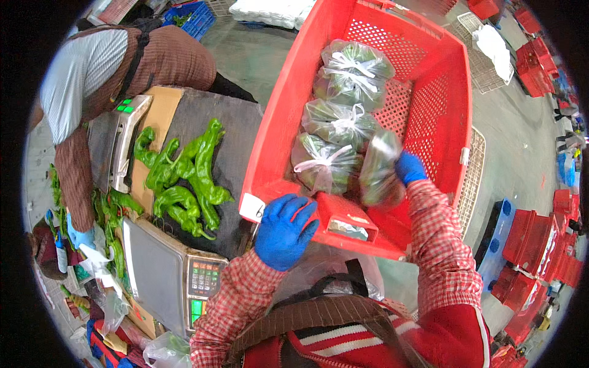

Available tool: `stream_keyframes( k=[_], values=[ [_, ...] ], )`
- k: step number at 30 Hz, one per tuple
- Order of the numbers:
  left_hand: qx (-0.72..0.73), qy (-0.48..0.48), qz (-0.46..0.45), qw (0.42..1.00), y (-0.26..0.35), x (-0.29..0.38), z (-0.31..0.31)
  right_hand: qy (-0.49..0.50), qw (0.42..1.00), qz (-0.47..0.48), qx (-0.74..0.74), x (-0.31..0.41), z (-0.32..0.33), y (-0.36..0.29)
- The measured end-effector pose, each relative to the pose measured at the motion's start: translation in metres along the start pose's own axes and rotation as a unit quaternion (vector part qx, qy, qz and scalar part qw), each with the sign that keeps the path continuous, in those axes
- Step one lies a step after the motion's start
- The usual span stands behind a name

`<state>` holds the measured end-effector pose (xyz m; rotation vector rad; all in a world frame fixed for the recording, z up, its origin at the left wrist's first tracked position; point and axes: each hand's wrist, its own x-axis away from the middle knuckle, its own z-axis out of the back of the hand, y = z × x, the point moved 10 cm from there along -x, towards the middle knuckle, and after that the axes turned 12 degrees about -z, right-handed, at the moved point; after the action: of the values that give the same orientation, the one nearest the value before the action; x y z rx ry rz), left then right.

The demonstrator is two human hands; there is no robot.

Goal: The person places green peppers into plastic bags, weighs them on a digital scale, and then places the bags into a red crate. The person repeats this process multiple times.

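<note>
My right hand [411,168], in a blue glove, is inside a red plastic crate [264,133] and holds the side of a clear plastic bag of green produce [379,175]. This bag looks blurred, and my fingers are partly hidden behind it. To its left several tied bags sit in a row, among them one with a white knot [324,168] at the near end and another [340,122] behind it. My left hand [286,230], also gloved in blue, rests with fingers apart on the crate's near left corner, next to a white label. Nothing shows in its grasp.
Loose long green peppers [184,170] lie on a dark board left of the crate. A digital scale [158,271] stands nearer, a second scale [129,138] beyond. Another person [115,69] leans in at left, a gloved hand [82,235] near more peppers. Stacked red crates [529,244] stand at right.
</note>
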<state>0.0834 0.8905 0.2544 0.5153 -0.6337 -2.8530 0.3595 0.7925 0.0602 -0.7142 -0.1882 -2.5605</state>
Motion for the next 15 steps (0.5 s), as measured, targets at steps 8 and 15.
stream_keyframes(
  k=[8, 15],
  values=[
    [-0.059, -0.192, 0.026, 0.979, -0.017, -0.016, -0.044, -0.207, 0.967, 0.037, 0.143, -0.015, -0.115, -0.006],
    [-0.076, -0.182, -0.025, 0.980, -0.016, -0.028, -0.039, -0.174, 0.984, 0.020, 0.030, -0.078, -0.149, -0.006]
  ],
)
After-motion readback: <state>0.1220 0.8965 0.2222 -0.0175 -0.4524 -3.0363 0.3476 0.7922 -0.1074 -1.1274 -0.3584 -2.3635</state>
